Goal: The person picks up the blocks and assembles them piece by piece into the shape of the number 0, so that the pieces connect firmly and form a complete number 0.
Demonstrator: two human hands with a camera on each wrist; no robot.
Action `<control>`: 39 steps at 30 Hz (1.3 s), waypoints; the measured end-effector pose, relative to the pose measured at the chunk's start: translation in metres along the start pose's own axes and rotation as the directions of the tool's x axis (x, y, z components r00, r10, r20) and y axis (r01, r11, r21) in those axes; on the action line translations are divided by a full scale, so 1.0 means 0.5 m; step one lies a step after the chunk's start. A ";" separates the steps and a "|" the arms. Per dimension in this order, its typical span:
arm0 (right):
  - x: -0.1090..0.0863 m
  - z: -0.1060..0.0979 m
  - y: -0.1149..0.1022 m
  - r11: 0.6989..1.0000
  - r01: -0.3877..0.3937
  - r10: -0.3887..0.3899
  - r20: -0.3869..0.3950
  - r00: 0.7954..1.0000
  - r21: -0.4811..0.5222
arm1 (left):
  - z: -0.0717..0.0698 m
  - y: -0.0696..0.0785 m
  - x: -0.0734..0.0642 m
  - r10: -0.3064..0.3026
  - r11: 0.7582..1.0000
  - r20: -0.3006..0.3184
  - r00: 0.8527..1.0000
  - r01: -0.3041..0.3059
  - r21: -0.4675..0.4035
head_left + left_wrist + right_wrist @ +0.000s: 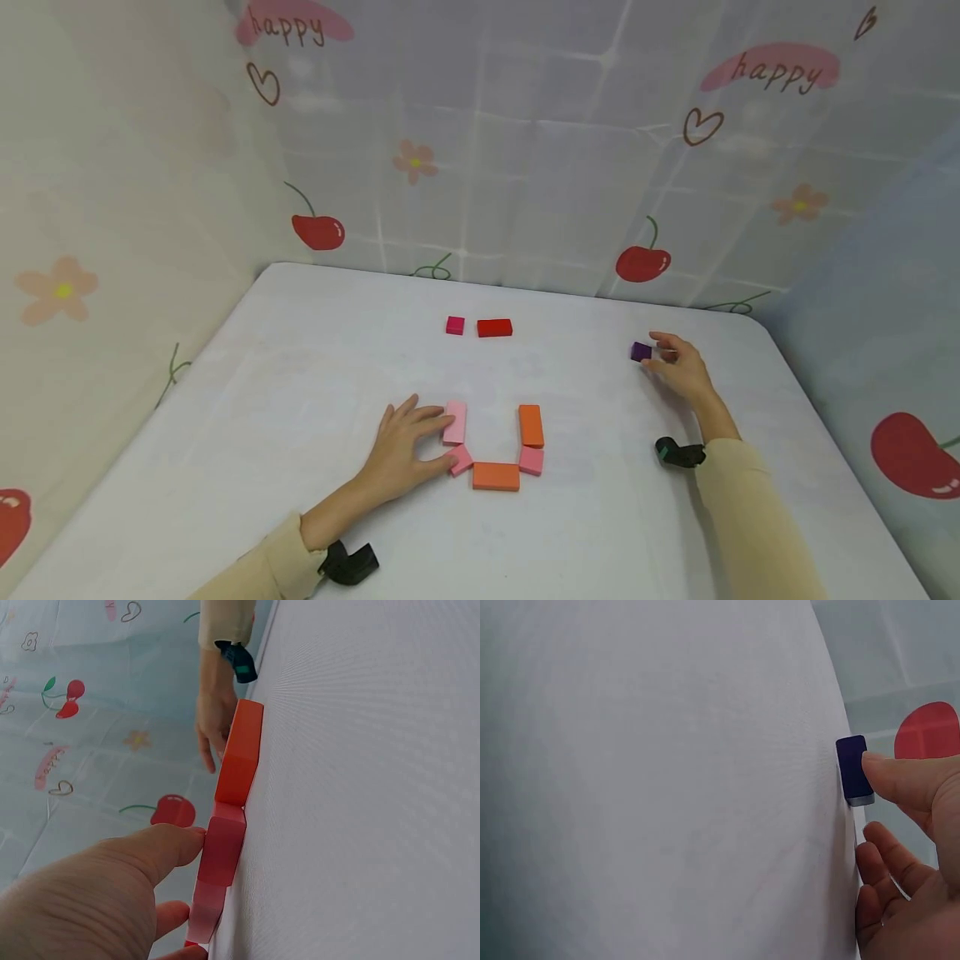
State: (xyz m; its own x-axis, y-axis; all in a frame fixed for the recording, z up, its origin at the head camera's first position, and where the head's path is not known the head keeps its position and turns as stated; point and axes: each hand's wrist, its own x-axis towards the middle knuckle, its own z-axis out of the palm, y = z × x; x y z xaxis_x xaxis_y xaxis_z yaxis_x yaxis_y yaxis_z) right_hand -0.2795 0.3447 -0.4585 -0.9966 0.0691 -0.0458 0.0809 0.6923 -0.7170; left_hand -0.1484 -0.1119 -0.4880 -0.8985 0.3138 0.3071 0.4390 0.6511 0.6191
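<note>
On the table, my left hand [401, 446] lies beside the left side of a U-shaped row of blocks. Its index fingertip is at the long light-pink block [454, 422], its thumb at the small pink block [460, 460]. The left wrist view shows the thumb against the pink block [222, 844], beyond which stands an orange block [241, 754]. Far to the right, my right hand [681, 371] is spread next to a small dark purple block [641, 352]. In the right wrist view its thumb tip overlaps the purple block [855, 771], other fingers lying apart below.
The row also has a front orange block [496, 477], a second small pink block [531, 461] and an upright orange block [531, 426]. Farther back lie a magenta cube [455, 326] and a red block [495, 328]. Printed curtains border the white table [337, 333].
</note>
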 end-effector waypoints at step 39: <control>-0.022 0.072 -0.084 0.993 0.118 -0.118 0.003 0.993 -0.010 | -0.004 0.005 -0.001 -0.033 0.999 0.025 0.999 0.033 -0.006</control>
State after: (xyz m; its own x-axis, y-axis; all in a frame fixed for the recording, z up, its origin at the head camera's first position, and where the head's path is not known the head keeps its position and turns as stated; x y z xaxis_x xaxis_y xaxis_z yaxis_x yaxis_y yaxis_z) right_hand -0.2725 0.2890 -0.4532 -0.9992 -0.0158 0.0369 -0.0373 0.7028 -0.7104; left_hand -0.1469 -0.1118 -0.4849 -0.9123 0.3094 0.2681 0.4090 0.6568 0.6336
